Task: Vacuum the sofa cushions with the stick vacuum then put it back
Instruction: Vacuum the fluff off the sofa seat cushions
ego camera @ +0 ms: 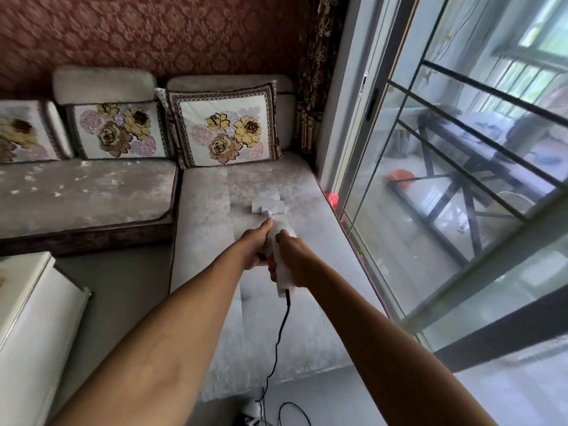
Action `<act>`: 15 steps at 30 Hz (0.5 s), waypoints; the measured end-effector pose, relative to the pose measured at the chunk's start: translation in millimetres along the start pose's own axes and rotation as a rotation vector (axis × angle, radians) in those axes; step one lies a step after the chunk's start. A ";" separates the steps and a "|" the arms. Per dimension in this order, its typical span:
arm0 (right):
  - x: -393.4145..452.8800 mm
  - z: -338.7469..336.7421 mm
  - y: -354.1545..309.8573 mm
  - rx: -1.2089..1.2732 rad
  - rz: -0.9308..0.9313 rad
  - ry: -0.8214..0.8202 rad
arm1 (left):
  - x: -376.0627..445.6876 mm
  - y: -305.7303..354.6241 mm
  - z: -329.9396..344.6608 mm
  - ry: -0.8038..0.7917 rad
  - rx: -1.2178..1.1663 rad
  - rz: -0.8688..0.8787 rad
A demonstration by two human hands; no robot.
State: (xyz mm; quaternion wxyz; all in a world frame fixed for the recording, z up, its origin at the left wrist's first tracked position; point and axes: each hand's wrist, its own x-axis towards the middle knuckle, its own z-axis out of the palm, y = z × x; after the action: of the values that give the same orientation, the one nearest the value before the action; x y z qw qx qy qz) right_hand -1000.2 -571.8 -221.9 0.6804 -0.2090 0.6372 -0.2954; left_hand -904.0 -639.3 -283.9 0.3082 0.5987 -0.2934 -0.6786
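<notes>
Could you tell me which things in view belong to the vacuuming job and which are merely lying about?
Belonging to the job:
vacuum, held by left hand and right hand
brush head on chaise cushion
cord
crumb-strewn seat cushion

Lying about:
floral pillows
white cabinet
curtain
red object by the window

Vacuum [281,256] body mostly hidden under both hands. Cord [278,348] runs off bottom edge. Leftmost pillow [24,130] cut by left edge. Red object [332,198] by window too small to identify.
</notes>
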 end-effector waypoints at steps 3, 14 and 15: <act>-15.4 -5.3 24.3 -0.027 0.007 -0.014 | -22.5 -20.9 1.6 0.011 0.006 -0.011; -48.8 -3.7 81.5 -0.129 -0.171 -0.001 | -88.1 -62.6 1.8 0.043 -0.023 -0.007; -53.3 -3.7 85.2 -0.158 -0.196 0.008 | -92.9 -65.5 0.5 0.046 -0.027 0.006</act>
State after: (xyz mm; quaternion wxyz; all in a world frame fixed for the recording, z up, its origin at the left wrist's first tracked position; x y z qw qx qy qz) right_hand -993.1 -473.0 -239.0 0.6269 -0.3223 0.6379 -0.3102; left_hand -900.2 -526.0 -275.4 0.3250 0.6090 -0.2788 -0.6677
